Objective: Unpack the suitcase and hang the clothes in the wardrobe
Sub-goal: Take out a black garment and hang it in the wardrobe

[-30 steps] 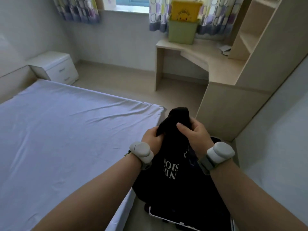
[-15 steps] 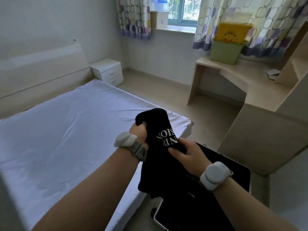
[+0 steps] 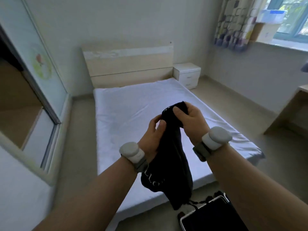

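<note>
A black garment (image 3: 173, 157) with white lettering hangs bunched between both hands, above the foot of the bed. My left hand (image 3: 153, 135) grips its upper part from the left. My right hand (image 3: 190, 117) holds the top end, thumb pressed on the cloth. Below, at the bottom right, lies the open black suitcase (image 3: 211, 215) on the floor; only its near corner shows. The wardrobe (image 3: 21, 97) stands at the left with its sliding door (image 3: 38, 52) pushed aside and a dark opening showing bare wooden shelves.
The bed (image 3: 133, 104) with a white sheet fills the middle, its headboard against the far wall. A white nightstand (image 3: 187, 75) stands to its right. A desk edge (image 3: 286, 110) is at the far right, below the curtained window (image 3: 233, 22). A floor strip runs between bed and wardrobe.
The view has swung left from the desk to the bed head and wardrobe. The garment has risen out of the suitcase, and my right hand has shifted to its top end.
</note>
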`<state>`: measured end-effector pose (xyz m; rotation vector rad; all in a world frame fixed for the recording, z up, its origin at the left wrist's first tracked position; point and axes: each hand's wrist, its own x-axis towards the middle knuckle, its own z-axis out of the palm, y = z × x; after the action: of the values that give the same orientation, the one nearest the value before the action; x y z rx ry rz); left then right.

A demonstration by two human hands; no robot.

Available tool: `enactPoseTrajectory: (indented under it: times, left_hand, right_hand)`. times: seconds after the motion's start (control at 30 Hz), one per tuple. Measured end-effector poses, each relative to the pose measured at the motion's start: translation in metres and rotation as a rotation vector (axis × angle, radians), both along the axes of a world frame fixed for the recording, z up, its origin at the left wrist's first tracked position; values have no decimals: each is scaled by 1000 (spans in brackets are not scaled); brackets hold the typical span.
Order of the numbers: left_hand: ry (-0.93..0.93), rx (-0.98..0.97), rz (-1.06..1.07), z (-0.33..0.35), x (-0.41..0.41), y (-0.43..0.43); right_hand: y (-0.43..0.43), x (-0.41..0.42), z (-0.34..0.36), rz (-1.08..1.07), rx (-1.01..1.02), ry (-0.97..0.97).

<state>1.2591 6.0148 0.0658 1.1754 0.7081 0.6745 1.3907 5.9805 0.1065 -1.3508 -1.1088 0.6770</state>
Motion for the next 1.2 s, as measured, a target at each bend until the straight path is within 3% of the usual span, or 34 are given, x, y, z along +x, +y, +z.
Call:
enactPoseTrajectory:
  times: [0.17, 0.23, 0.33, 0.47, 0.67, 0.8, 0.97, 1.13, 1.2]
  left_hand:
    - [148, 242, 129, 24, -101, 15]
    - [285, 410, 79, 32, -128, 22]
    - [375, 581, 313, 41, -186, 44]
    - [286, 453, 543, 58, -275, 80]
    - [301, 312, 818, 67, -391, 130]
    - [421, 319, 799, 71, -437, 150]
    - [400, 385, 818, 74, -472, 171]
    - [342, 291, 995, 78, -501, 193]
    - [439, 307, 1024, 80, -511, 203]
  right_hand:
    - [42, -85, 11, 130, -13, -16]
    - [55, -111, 18, 149, -7, -7]
    - [81, -171, 31, 187, 25, 4]
    - [115, -256, 40, 305, 22, 11]
    - [159, -345, 35, 540, -61, -271]
    - [191, -375, 19, 443, -60, -560]
    - [239, -396, -15, 345, -190, -776]
    - [276, -406, -21, 284, -242, -846]
    - [293, -410, -16, 305, -270, -730]
